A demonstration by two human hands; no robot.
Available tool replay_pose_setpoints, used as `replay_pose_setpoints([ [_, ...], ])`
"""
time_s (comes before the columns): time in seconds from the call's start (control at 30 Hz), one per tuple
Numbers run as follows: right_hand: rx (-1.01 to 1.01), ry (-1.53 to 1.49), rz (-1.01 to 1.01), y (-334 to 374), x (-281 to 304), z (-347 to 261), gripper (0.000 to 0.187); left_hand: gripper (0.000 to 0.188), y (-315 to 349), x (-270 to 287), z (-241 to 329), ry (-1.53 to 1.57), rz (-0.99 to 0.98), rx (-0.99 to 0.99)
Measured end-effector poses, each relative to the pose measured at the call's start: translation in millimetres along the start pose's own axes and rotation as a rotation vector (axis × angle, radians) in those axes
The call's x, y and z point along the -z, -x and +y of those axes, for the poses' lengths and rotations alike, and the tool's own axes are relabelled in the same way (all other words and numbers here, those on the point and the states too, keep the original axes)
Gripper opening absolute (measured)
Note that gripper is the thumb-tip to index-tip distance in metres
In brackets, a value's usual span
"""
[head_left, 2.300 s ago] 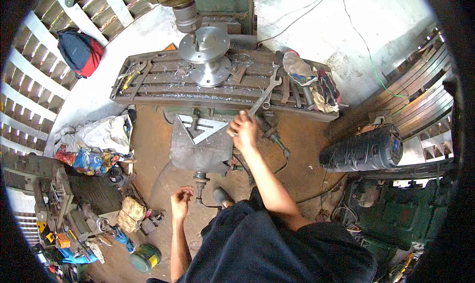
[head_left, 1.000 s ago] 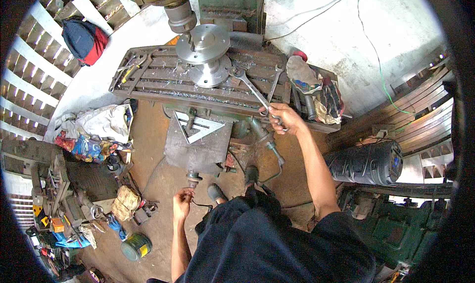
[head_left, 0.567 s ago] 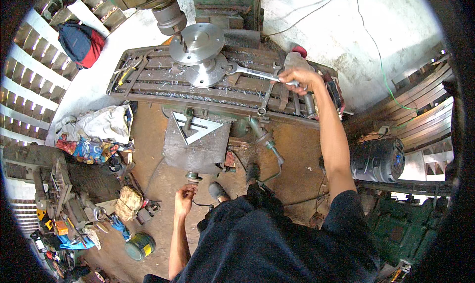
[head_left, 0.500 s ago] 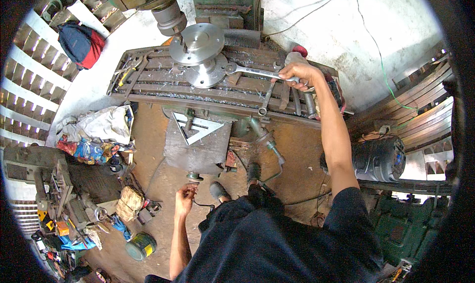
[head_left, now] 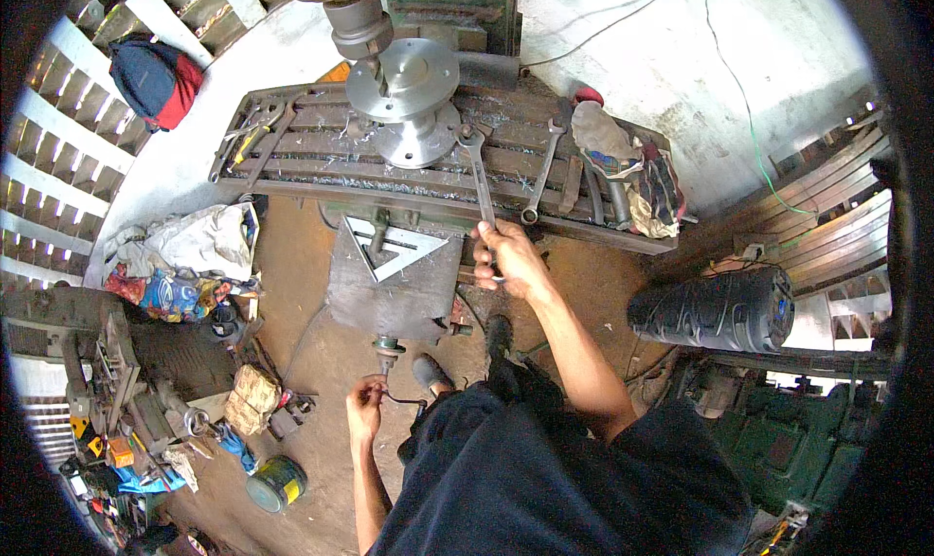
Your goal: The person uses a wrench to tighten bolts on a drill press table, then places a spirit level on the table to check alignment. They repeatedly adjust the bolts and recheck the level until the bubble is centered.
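Observation:
My right hand (head_left: 514,260) is closed around the lower end of a combination wrench (head_left: 484,181), just in front of the machine table's edge. The wrench points away from me, and its open jaw is at the T-slot table (head_left: 311,157), close to the lower flange. A shiny metal part with two round flanges (head_left: 413,84) stands on that table, beneath the spindle (head_left: 360,26) and its cutting tool. Lower down, my left hand (head_left: 366,400) has its fingers closed on a crank handle (head_left: 404,399) below the machine's knee.
Another wrench (head_left: 543,172) lies on the table's right half, with cloth (head_left: 603,143) at its end. Pliers with a yellow grip (head_left: 248,147) lie at the left end. A white triangular plate (head_left: 401,254) rests on the knee. A black tank (head_left: 715,308) is at right, a bucket (head_left: 277,484) lower left.
My right hand has come left and nearer to me, swinging the wrench from lying crosswise to pointing away from me. My left hand stays at the crank handle.

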State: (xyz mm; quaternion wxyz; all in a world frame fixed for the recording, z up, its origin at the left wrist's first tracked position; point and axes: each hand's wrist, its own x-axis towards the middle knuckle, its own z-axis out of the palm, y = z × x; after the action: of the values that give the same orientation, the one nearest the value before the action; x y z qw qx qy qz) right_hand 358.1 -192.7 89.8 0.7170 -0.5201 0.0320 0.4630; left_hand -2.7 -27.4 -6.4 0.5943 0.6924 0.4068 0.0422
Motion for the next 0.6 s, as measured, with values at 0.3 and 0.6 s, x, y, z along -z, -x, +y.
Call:
replay_pose_setpoints([
  [0.3,-0.049,0.468,-0.127,0,27,-78,0.038,0.018,26,40,-31,0.079,0.136,0.040],
  [0.6,-0.008,0.253,-0.064,39,32,-47,0.041,0.015,27,24,-48,0.141,0.144,-0.023],
])
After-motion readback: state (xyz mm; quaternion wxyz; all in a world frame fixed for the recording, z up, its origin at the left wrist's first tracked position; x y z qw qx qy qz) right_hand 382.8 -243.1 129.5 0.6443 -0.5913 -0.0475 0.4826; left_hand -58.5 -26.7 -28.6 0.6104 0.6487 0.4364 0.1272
